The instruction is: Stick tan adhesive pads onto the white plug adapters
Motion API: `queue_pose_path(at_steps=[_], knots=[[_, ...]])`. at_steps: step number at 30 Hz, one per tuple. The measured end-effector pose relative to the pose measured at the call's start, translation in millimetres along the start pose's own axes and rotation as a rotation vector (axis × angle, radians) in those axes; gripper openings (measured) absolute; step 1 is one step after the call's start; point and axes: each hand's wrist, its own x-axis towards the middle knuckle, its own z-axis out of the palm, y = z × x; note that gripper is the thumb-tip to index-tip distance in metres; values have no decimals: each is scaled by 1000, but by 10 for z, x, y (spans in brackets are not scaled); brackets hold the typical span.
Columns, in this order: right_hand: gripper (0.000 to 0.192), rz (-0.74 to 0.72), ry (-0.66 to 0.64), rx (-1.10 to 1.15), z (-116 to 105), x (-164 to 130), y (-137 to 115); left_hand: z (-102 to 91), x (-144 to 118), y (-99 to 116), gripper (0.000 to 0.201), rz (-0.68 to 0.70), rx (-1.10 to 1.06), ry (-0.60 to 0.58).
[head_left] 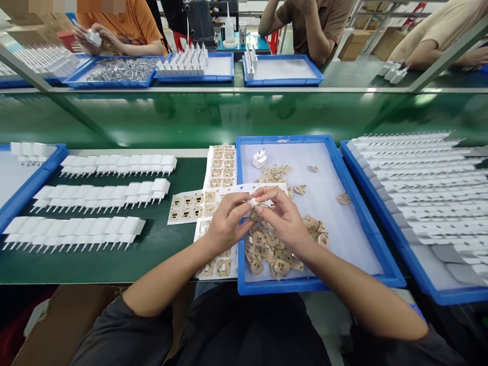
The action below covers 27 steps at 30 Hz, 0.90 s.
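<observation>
My left hand [231, 218] and my right hand [281, 216] meet over the left side of a blue tray [358, 218]. Their fingers pinch a small white plug adapter [253, 202], mostly hidden, with thin metal pins showing toward the right. Beneath and around the hands lie sticker sheets [186, 206] with rows of tan die-cut stickers. Loose tan pieces [280, 267] are heaped in the tray below my right hand, and a smaller heap [274, 173] lies above. Another white plug adapter [260, 158] stands near the tray's top left corner.
Rows of white plug adapters [80, 231] line the green bench at left. To the right, another blue tray [423, 290] is packed with adapters. A metal rail [213, 90] crosses behind; past it are more trays [282, 68] and several people, one in an orange shirt [133, 25].
</observation>
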Motion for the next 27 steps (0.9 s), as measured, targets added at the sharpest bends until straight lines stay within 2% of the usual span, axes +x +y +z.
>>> queue_pose_path(at_steps=[5, 8, 10, 12, 14, 17, 19, 20, 22, 24, 25, 27], knots=[[28, -17, 26, 8, -20, 9, 21, -12, -9, -10, 49, 12, -5, -8], [27, -3, -20, -8, -85, 27, -6, -19, 0, -14, 50, -16, -27, -11], [28, 12, -64, -55, -139, 36, -37, -19, 7, -10, 53, -24, -54, -19], [29, -21, -46, -157, -179, 38, -61, -16, 14, 2, 54, -29, -82, -35], [27, -131, 31, -326, -198, 32, -72, -13, 23, 22, 52, -40, -103, -48], [17, -430, 118, -592, -215, 22, -90, -18, 34, 51, 45, -160, -151, -51], [13, -565, 74, -610, -268, 23, -120, -28, 34, 52, 43, -273, -186, -51], [14, -573, 51, -550, -319, 28, -140, -34, 32, 45, 42, -324, -201, -47], [20, -466, 88, -408, -481, 48, -178, -44, 26, 18, 41, -391, -214, -43], [29, -278, 189, -427, -701, 91, -188, -53, 28, -23, 40, -430, -203, -47], [34, -170, 193, -538, -817, 124, -174, -60, 37, -49, 40, -431, -188, -54], [37, 51, 52, -855, -1019, 208, -109, -90, 75, -116, 39, -416, -144, -58]])
